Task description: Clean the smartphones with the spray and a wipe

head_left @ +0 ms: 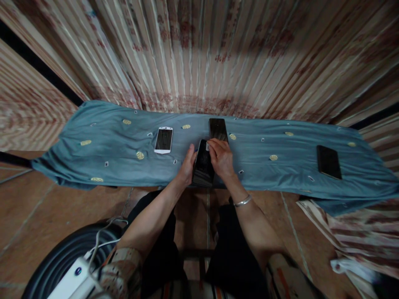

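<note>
A black phone [203,166] is held above the near edge of a blue-grey cloth [102,145] with small yellow patches. My left hand [188,166] grips its left side. My right hand [220,157] rests on its right side, fingertips pinching something small and pale at its top corner; what that is I cannot tell. Just beyond my hands a second black phone [217,128] lies flat on the cloth.
A white phone [163,140] lies screen up to the left, and another black phone [328,162] lies far right. A striped floral curtain [199,54] hangs behind. A black round object with a white device and cable [77,265] sits at lower left on the tiled floor.
</note>
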`<state>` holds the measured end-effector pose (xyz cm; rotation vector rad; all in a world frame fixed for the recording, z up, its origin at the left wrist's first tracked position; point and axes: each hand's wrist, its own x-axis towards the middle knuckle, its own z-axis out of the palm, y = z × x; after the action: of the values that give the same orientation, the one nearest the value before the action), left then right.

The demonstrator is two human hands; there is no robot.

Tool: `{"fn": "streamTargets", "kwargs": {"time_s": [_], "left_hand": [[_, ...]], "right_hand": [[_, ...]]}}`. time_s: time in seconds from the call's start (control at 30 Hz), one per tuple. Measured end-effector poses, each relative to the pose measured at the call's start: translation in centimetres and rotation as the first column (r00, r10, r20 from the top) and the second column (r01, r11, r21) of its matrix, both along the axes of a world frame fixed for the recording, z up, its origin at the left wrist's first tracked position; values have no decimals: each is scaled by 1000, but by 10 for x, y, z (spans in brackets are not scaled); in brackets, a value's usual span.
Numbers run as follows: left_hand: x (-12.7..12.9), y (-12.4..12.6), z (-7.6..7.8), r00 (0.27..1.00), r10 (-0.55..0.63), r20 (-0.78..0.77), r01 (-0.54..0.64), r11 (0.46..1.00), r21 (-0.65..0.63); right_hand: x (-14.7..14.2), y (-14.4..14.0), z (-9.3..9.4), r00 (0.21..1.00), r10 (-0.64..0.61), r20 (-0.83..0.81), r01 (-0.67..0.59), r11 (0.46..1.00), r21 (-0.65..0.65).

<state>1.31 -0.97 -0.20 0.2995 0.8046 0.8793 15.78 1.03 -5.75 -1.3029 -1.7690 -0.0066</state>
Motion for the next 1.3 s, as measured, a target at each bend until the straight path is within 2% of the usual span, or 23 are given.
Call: {"fn": "streamTargets", "kwargs": {"time_s": [0.33,0.6,0.77,1.0,1.3], "left_hand": [[-4,7,4,996,94,-3,-94,995,14],[-7,12,6,994,113,-9,-112,991,76],[-11,16,4,991,124,-51,-117,986,115],[-14,21,0,988,157,11,-156,974,166],[-14,26,9,974,227,24,-229,967,115]], "right_hand": [[-16,-12,-3,998,65,-7,-65,998,-26],[-25,-26,2,992,128,3,-128,989,-74],[-30,-38,3,989,140,37,-138,989,-57],[-31,-52,5,980,197,40,-192,977,-97],[-33,-73,9,973,225,53,-221,973,-64]]}}
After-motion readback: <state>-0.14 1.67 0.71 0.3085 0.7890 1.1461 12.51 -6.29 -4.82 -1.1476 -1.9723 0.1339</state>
